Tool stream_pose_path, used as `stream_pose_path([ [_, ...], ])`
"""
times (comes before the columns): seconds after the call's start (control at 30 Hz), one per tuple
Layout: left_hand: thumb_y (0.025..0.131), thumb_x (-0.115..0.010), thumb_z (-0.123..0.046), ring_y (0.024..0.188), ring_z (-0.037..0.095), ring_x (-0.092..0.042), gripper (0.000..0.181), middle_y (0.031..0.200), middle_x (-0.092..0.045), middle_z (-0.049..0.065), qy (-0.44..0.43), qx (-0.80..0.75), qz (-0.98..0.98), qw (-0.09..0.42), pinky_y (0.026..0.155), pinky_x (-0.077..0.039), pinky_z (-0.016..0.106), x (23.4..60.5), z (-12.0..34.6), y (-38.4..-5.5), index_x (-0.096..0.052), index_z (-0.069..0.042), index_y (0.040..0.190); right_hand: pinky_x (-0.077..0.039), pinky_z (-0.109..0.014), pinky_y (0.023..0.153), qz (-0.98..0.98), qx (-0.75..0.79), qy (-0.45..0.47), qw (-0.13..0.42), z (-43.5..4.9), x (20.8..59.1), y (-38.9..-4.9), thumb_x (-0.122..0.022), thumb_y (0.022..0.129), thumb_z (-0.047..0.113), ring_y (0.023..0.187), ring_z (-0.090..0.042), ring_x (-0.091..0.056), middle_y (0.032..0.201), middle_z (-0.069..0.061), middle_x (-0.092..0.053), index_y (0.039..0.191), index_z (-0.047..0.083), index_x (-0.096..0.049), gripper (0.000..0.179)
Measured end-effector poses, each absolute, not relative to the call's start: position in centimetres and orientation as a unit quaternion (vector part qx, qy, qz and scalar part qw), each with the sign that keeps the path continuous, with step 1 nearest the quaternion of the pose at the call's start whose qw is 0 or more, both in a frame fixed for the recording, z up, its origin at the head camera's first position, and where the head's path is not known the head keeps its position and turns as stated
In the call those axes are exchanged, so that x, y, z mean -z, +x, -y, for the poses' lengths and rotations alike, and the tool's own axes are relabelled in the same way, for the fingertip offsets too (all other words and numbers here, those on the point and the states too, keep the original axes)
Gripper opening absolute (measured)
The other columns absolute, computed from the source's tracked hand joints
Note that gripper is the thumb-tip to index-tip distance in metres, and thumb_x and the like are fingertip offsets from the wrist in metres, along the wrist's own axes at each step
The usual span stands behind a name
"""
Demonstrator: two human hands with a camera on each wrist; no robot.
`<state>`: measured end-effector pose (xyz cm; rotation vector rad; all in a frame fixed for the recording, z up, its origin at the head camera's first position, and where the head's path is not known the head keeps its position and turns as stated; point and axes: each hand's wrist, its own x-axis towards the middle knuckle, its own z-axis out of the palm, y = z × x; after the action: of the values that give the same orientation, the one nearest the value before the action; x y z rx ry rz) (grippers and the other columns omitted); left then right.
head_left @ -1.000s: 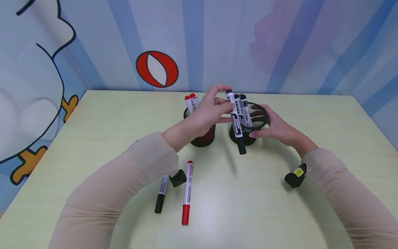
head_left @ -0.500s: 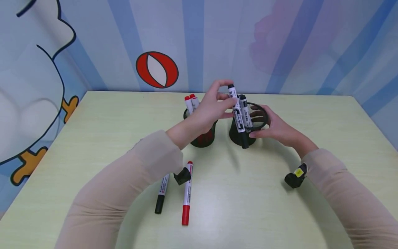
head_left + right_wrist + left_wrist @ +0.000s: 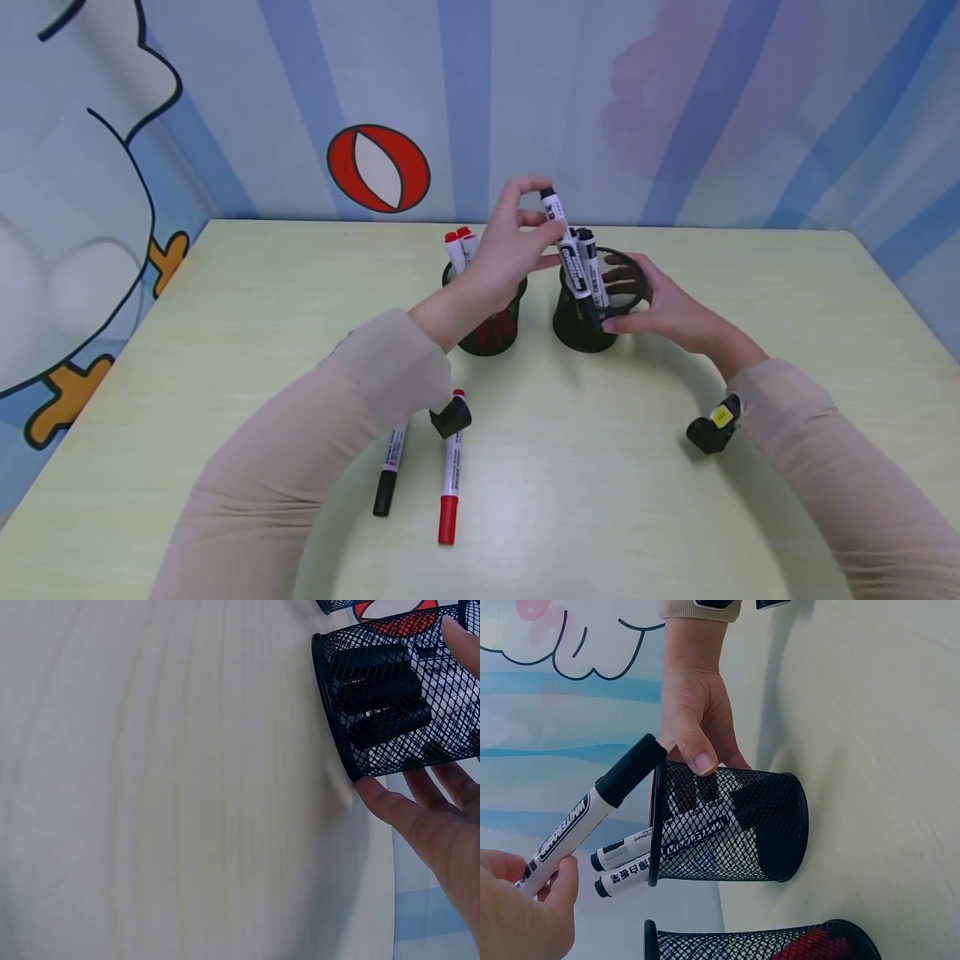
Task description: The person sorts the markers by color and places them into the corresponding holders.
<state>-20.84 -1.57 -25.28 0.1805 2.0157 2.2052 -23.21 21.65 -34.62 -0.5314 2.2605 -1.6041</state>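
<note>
A whiteboard marker [image 3: 572, 261] with a black cap is pinched in my left hand [image 3: 501, 254], tilted with its cap end down at the rim of the right mesh pen holder [image 3: 772, 825]. In the left wrist view that black cap overlaps the rim near my right thumb. My right hand [image 3: 667, 310] grips the same holder around its side, thumb in front and fingers behind. Black-capped markers [image 3: 682, 844] stand inside it, their caps at the bottom, seen through the mesh in the right wrist view.
Left of it stands a second mesh pen holder [image 3: 487, 337] with red markers [image 3: 461, 243], partly behind my left hand. A black-capped marker [image 3: 387, 479] and a red-capped marker [image 3: 448, 492] lie on the table [image 3: 600, 500] in front. A patterned wall [image 3: 525, 100] rises behind.
My left hand has lifted the marker and carried it slightly right and back, bringing its cap from in front of the right holder up to its rim. My right hand stays in place.
</note>
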Motion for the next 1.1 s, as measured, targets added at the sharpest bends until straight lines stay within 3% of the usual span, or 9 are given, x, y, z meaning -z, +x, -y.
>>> stream_pose_path([
  [0.23, 0.093, -0.053, -0.004, 0.090, 0.023, -0.059, 0.042, 0.103, -0.050, 0.014, 0.070, -0.745, -0.661, 0.052, 0.081, -0.053, 0.037, 25.27, 1.16, -20.86, -0.039, -0.016, 0.131, -0.040, -0.035, 0.092, -0.794, 0.557, -0.191, 0.153, -21.70, 34.55, -23.16, -0.071, 0.075, -0.004, 0.122, -0.027, -0.041, 0.133, -0.013, -0.044, 0.141, 0.009, -0.025, 0.082],
  [0.53, 0.093, -0.054, -0.004, 0.083, 0.022, -0.058, 0.041, 0.101, -0.050, 0.012, 0.098, -0.738, -0.667, 0.011, 0.074, -0.054, 0.029, 25.49, 0.74, -20.98, -0.039, -0.017, 0.129, -0.023, -0.051, 0.104, -0.799, 0.554, -0.177, 0.154, -21.48, 34.40, -22.98, -0.074, 0.075, 0.002, 0.127, -0.028, -0.034, 0.137, -0.010, -0.038, 0.142, 0.011, -0.025, 0.083],
  [1.1, 0.094, -0.053, -0.005, 0.084, 0.022, -0.056, 0.045, 0.102, -0.049, 0.011, 0.125, -0.734, -0.667, -0.034, 0.076, -0.053, 0.029, 25.77, 0.63, -21.43, -0.036, -0.017, 0.134, -0.024, -0.049, 0.104, -0.798, 0.555, -0.179, 0.152, -21.56, 34.60, -23.18, -0.074, 0.075, 0.001, 0.125, -0.026, -0.037, 0.132, -0.012, -0.044, 0.142, 0.012, -0.026, 0.082],
])
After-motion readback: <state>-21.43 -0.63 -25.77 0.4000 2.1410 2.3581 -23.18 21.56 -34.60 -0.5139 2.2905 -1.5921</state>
